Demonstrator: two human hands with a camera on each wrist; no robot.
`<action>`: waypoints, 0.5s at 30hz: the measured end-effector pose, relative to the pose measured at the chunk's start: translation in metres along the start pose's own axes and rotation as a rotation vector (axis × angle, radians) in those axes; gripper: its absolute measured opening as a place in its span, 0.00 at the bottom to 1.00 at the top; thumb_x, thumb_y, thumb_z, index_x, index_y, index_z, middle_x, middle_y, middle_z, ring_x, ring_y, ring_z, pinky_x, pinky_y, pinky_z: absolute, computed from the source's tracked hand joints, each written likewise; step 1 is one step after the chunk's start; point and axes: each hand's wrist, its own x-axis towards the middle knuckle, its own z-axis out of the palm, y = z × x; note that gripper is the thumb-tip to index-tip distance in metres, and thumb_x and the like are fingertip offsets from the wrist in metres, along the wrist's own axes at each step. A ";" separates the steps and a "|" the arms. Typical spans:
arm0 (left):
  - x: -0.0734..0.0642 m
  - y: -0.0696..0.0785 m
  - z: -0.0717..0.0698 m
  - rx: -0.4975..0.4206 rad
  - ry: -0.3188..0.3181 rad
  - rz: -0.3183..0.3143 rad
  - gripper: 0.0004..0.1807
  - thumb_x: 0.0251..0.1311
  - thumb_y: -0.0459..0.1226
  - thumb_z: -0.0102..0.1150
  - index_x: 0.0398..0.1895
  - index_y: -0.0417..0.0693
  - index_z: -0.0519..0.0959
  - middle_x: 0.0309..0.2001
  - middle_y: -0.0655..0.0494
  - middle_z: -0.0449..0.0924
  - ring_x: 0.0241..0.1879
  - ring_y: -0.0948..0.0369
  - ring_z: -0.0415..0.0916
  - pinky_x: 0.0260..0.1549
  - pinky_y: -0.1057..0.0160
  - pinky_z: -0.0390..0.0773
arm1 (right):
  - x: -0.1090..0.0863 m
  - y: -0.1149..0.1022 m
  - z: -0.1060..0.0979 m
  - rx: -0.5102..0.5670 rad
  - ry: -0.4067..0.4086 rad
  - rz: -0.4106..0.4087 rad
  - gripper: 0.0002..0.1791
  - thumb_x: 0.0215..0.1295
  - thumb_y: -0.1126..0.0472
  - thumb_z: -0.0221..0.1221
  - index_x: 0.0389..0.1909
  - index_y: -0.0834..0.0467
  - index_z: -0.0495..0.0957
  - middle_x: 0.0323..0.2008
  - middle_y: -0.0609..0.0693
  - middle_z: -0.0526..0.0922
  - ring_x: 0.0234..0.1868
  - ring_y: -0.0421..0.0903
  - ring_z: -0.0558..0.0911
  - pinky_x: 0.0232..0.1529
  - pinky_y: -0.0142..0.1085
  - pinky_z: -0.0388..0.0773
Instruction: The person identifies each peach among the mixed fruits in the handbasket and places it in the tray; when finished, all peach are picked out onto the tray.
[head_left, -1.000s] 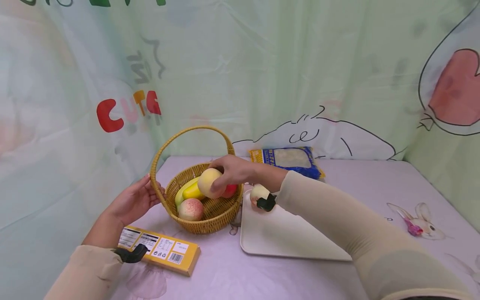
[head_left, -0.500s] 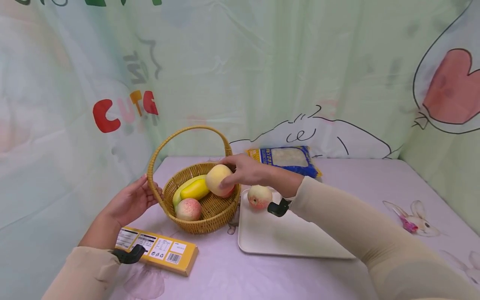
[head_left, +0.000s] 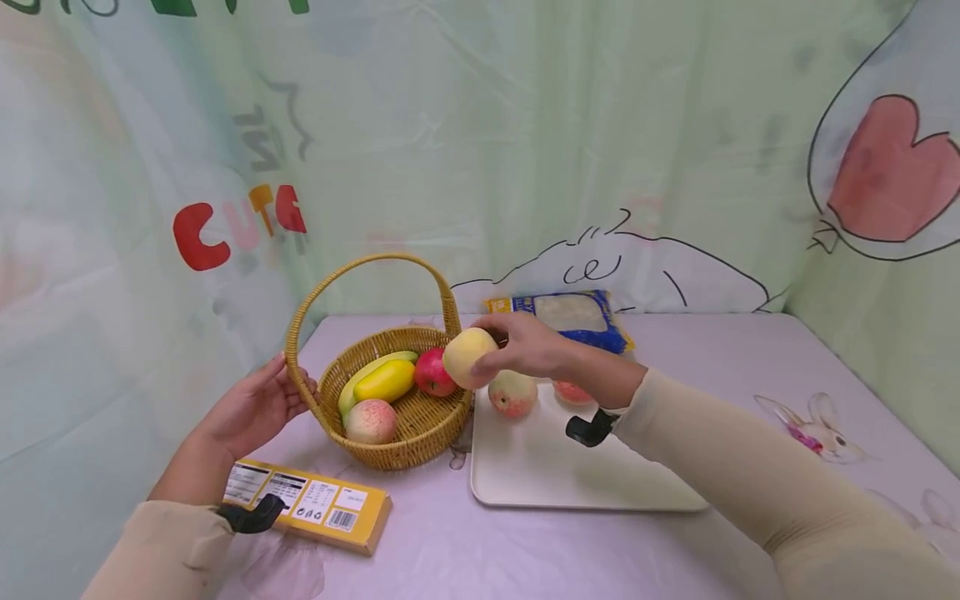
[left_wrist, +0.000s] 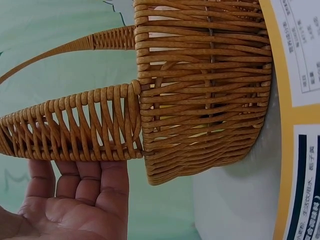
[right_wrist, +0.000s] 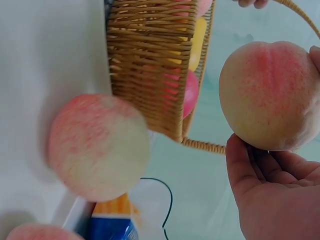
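Note:
My right hand (head_left: pixel 528 343) holds a pale yellow peach (head_left: pixel 471 357) with a pink blush, raised beside the wicker basket's right rim. At the left, my left hand (head_left: pixel 251 408) has its fingers at the handle (left_wrist: pixel 75 127) of the wicker basket (head_left: pixel 420 446); the handle hides their tips. Inside the basket lie a pinkish peach (head_left: pixel 371 422), a yellow mango-like fruit (head_left: pixel 385 381), a banana (head_left: pixel 356 387) and a red round fruit (head_left: pixel 433 372). Two more peaches rest on the white tray (head_left: pixel 570 467): one peach (head_left: pixel 513 394) at its left, another peach (head_left: pixel 573 392) partly behind my right wrist.
A yellow box (head_left: pixel 318 507) with printed labels lies in front of the basket, below my left forearm. Behind the tray sits a blue and yellow bag (head_left: pixel 577 317). A printed curtain (head_left: pixel 465 150) closes off the table's back and sides.
The right hand has carried the peach rightward from over the basket's middle to its right rim, uncovering the red fruit. The left hand has stayed at the handle.

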 end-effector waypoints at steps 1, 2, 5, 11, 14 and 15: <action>0.000 0.001 0.000 -0.002 0.004 -0.001 0.25 0.85 0.48 0.28 0.48 0.53 0.80 0.46 0.56 0.86 0.51 0.61 0.82 0.60 0.63 0.78 | -0.003 0.002 -0.001 -0.005 0.007 0.007 0.28 0.58 0.53 0.72 0.60 0.54 0.79 0.48 0.51 0.84 0.50 0.49 0.80 0.50 0.41 0.80; 0.000 0.001 0.000 -0.005 0.002 0.000 0.25 0.85 0.48 0.28 0.48 0.53 0.80 0.46 0.56 0.86 0.51 0.61 0.82 0.60 0.62 0.78 | -0.005 0.003 -0.002 -0.004 0.010 0.015 0.28 0.58 0.54 0.73 0.60 0.54 0.79 0.49 0.51 0.84 0.50 0.50 0.80 0.51 0.41 0.80; -0.001 0.000 0.000 -0.010 0.004 -0.001 0.25 0.85 0.48 0.28 0.49 0.54 0.80 0.45 0.56 0.86 0.51 0.61 0.82 0.59 0.63 0.78 | -0.015 0.006 -0.006 -0.004 0.020 0.035 0.30 0.58 0.55 0.73 0.62 0.56 0.78 0.50 0.52 0.84 0.50 0.50 0.80 0.53 0.42 0.80; -0.001 -0.001 0.000 -0.034 -0.014 0.010 0.26 0.85 0.48 0.27 0.49 0.54 0.81 0.45 0.56 0.86 0.51 0.60 0.82 0.59 0.63 0.79 | -0.033 0.017 -0.012 0.011 0.026 0.027 0.32 0.58 0.57 0.73 0.62 0.60 0.77 0.49 0.53 0.85 0.49 0.50 0.81 0.53 0.41 0.79; -0.001 0.000 0.000 -0.032 -0.016 0.008 0.25 0.85 0.48 0.28 0.49 0.53 0.80 0.45 0.56 0.86 0.51 0.60 0.82 0.59 0.63 0.79 | -0.041 0.025 -0.012 0.003 0.041 0.029 0.33 0.56 0.57 0.74 0.63 0.60 0.77 0.50 0.53 0.85 0.49 0.50 0.81 0.53 0.40 0.79; -0.001 0.000 0.001 -0.030 -0.015 0.008 0.25 0.85 0.48 0.28 0.49 0.53 0.80 0.45 0.56 0.86 0.51 0.60 0.82 0.59 0.63 0.79 | -0.044 0.027 -0.011 -0.005 0.045 0.028 0.35 0.55 0.57 0.74 0.64 0.61 0.76 0.50 0.53 0.85 0.49 0.50 0.81 0.52 0.40 0.79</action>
